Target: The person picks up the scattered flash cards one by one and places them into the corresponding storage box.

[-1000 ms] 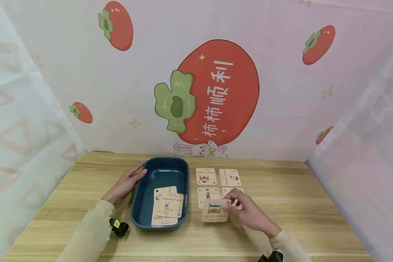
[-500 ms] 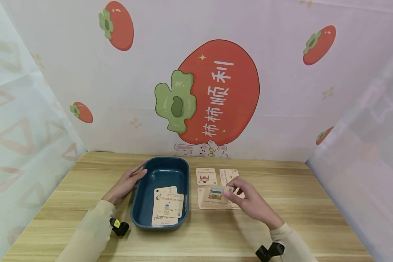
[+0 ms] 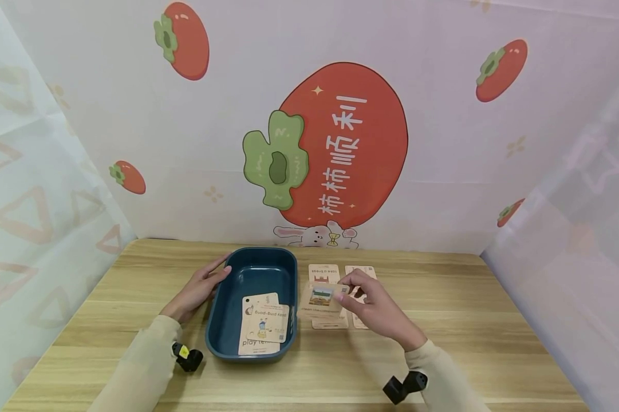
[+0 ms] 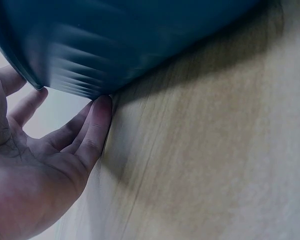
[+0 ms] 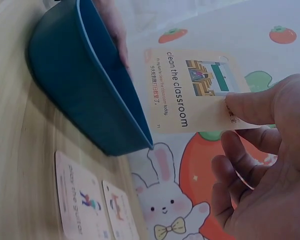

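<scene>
In the head view my left hand [image 3: 201, 286] holds the far left side of a deep blue plastic tub [image 3: 209, 320], thumb over the rim and fingers against the outer wall. The left wrist view shows those fingers [image 4: 97, 125] low on the ribbed wall. My right hand [image 3: 378, 303] pinches one edge of a flashcard [image 5: 177, 90] reading "clean the classroom", with a classroom picture. It is raised above the table, its free edge close to the tub's right rim. Inside the tub lie several overlapping flashcards [image 3: 268, 323], including "play ping-pong" on top.
Right of the tub, flashcards lie in two rows on the wooden table [image 3: 458, 337]; "take a break" [image 3: 323, 270] is at the back left, and "play the guitar" [image 5: 80, 200] shows in the right wrist view. A printed cloth [image 3: 443, 149] stands behind.
My right hand has lifted the "clean the classroom" flashcard up from the table's front and carried it left to the tub's rim. My left hand and the tub stay put.
</scene>
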